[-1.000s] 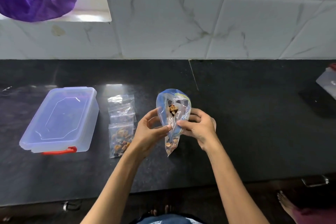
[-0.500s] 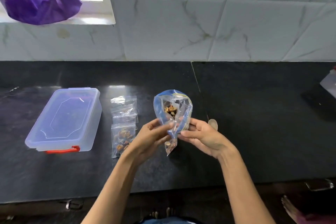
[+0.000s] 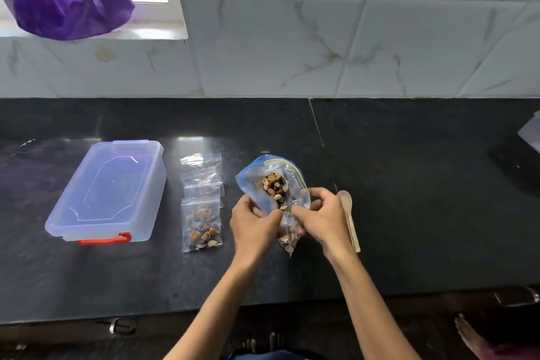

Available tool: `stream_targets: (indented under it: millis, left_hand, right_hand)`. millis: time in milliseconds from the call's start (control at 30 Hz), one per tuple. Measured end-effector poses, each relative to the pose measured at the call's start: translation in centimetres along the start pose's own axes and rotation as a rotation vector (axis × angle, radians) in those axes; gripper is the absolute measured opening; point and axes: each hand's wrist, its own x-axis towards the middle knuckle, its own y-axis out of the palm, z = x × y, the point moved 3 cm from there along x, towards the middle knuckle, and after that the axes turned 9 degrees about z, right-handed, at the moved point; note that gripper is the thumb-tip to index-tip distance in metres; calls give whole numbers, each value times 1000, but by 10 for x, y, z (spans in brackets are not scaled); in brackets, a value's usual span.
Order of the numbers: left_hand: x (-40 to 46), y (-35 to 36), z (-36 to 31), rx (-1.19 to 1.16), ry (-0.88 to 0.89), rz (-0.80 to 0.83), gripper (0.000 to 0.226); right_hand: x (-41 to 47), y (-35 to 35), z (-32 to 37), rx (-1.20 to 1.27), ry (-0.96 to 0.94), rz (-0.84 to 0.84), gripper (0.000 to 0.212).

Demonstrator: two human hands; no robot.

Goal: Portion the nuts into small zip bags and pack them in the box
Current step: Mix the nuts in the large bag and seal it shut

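Note:
Above the black counter (image 3: 409, 213), my left hand (image 3: 252, 223) and my right hand (image 3: 323, 218) hold a large blue-rimmed zip bag (image 3: 271, 181) of mixed nuts, its open mouth tilted down into a small clear zip bag (image 3: 290, 238). The small bag hangs between my fingers with a few nuts in its bottom. To the left a filled small bag (image 3: 201, 225) lies flat, with a pile of empty small bags (image 3: 201, 174) behind it. The clear plastic box (image 3: 108, 193), lid on and with a red latch, sits at far left.
A wooden spoon (image 3: 349, 218) lies on the counter just right of my right hand. A dark object (image 3: 517, 166) sits at the far right edge. The tiled wall rises behind, and a purple cloth (image 3: 61, 0) hangs at the window.
The large bag has tipped lower toward the small bag. My hands have closed in around the small bag's mouth. The spoon has come into sight beside my right hand.

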Motion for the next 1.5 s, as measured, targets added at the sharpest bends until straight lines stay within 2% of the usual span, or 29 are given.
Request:
stream_targets:
  millis: [67, 100, 133, 200, 267, 300, 367, 433, 500, 567, 667, 767, 833, 900, 933, 1000, 1033, 1100, 1167, 1333, 1400, 1433, 1500]
  left_hand:
    - [-7, 6, -13, 246, 100, -64, 23]
    - [-9, 8, -19, 351, 125, -57, 25]
    - [-7, 8, -22, 426, 111, -27, 27]
    - [-1, 2, -22, 515, -12, 54, 40]
    - [7, -10, -25, 388, -109, 109, 43]
    - [14, -17, -28, 268, -135, 127, 37]
    - [38, -26, -35, 67, -220, 216, 30]
    - [60, -28, -41, -86, -364, 396, 27]
    - [73, -24, -40, -175, -448, 528, 18]
    - [78, -21, -39, -194, -447, 579, 18]
    - [78, -21, -37, -422, -431, 671, 34]
    - [80, -26, -33, -622, -407, 697, 28]
    - [82, -27, -28, -503, -360, 680, 17]
    - [84, -27, -27, -166, -252, 565, 13]
    - [85, -28, -32, 41, -169, 460, 12]
    - [86, -27, -45, 300, -37, 323, 8]
    - [89, -26, -50, 344, -33, 339, 14]
    - [96, -23, -59, 398, -129, 442, 35]
    - [109, -21, -64, 462, -208, 524, 44]
    - [128, -12, -75, 579, -266, 701, 23]
    - [126, -7, -80, 733, -125, 677, 11]
    - [125, -4, -83, 850, 9, 594, 7]
    - [116, 3, -87, 1026, 301, 324, 7]
  right_hand:
    - [0, 8, 3, -393, -102, -107, 22]
    - [0, 10, 4, -501, -127, -114, 23]
    - [1, 9, 4, -522, -102, -74, 26]
    - [6, 1, 5, -312, 40, 118, 34]
    - [10, -11, 11, 67, 186, 333, 30]
    - [16, -17, 14, 165, 235, 396, 31]
    - [38, -27, 17, 259, 320, 472, 46]
    - [56, -29, 24, 350, 370, 573, 51]
    - [66, -27, 30, 380, 355, 650, 44]
    - [70, -26, 33, 366, 309, 697, 31]
    - [73, -26, 35, 403, 251, 683, 23]
    - [73, -28, 34, 208, 180, 482, 24]
    - [72, -28, 32, -43, 87, 274, 23]
    - [69, -26, 32, -268, 0, 113, 18]
    - [69, -25, 32, -322, -13, 103, 17]
    - [69, -22, 37, -296, 30, 247, 20]
    - [70, -21, 42, -266, 68, 344, 26]
    - [79, -21, 54, -221, 153, 490, 38]
    - [94, -19, 61, -199, 238, 558, 40]
    - [118, -2, 65, -421, 315, 696, 29]
    - [119, 2, 69, -538, 221, 608, 17]
    - [116, 3, 74, -587, 129, 515, 10]
    - [106, 5, 85, -675, -136, 290, 9]
